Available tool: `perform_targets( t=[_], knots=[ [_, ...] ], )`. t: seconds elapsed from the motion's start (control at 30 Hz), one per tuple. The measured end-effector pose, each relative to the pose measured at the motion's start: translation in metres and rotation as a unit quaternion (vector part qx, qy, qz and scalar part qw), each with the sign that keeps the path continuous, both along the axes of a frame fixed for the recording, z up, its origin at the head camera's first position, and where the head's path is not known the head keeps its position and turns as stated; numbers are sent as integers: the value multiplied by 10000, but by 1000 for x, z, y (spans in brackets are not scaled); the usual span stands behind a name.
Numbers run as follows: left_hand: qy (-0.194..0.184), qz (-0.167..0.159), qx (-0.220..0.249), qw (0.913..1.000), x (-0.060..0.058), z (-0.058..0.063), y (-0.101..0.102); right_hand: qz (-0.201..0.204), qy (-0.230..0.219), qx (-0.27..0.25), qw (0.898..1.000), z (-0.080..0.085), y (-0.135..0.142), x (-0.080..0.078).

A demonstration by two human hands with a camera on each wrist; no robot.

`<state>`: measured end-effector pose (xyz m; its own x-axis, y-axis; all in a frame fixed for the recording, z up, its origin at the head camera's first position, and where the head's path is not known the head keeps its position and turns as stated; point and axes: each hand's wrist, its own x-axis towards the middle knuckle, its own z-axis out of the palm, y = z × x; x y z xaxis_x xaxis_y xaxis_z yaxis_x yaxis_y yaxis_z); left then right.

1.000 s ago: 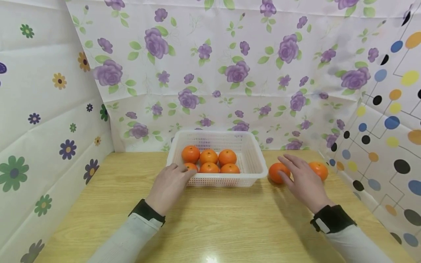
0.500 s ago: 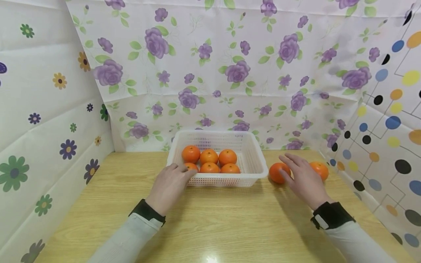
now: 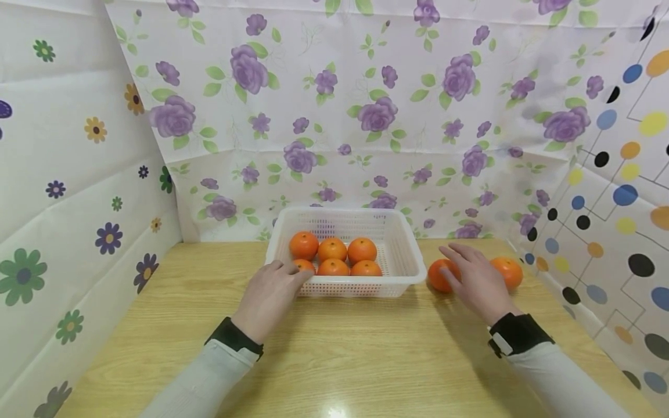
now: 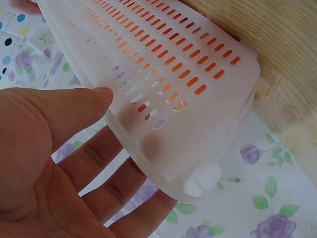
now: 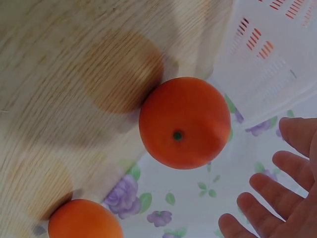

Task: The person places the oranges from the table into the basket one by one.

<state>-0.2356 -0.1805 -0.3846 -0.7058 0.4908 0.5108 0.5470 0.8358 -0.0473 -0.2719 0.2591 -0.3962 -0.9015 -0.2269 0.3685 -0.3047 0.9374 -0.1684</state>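
Observation:
A white perforated plastic basket [image 3: 413, 264] stands on the table with several mandarins [image 3: 333, 249] inside. My left hand [image 3: 272, 296] holds its front-left corner. In the left wrist view the thumb [image 4: 84, 106] lies against the rim [image 4: 131, 148], and the fingers reach round to the other side. My right hand [image 3: 483, 287] hovers beside a loose mandarin [image 3: 438, 277] to the right of the basket. Its fingers [image 5: 277, 196] are spread and apart from that mandarin [image 5: 185, 124] in the right wrist view. A second loose mandarin [image 3: 507, 271] sits farther right, partly behind the hand.
The wooden table [image 3: 334, 348] ends at a floral cloth [image 3: 340, 116] behind the basket. Patterned sheets hang at the left [image 3: 68, 232] and at the right [image 3: 617, 220], close to the outer mandarin.
My right hand has shifted slightly left, over the nearer loose mandarin. The left hand, the basket and the mandarins stay where they were.

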Motion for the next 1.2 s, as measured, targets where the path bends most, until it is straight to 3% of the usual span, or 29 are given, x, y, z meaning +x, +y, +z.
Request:
perform_targets(
  t=[1.2],
  knots=[
    [-42,36,5,10000,0,-1,0,-38,-201,139,9997,-7,-4,-25]
  ],
)
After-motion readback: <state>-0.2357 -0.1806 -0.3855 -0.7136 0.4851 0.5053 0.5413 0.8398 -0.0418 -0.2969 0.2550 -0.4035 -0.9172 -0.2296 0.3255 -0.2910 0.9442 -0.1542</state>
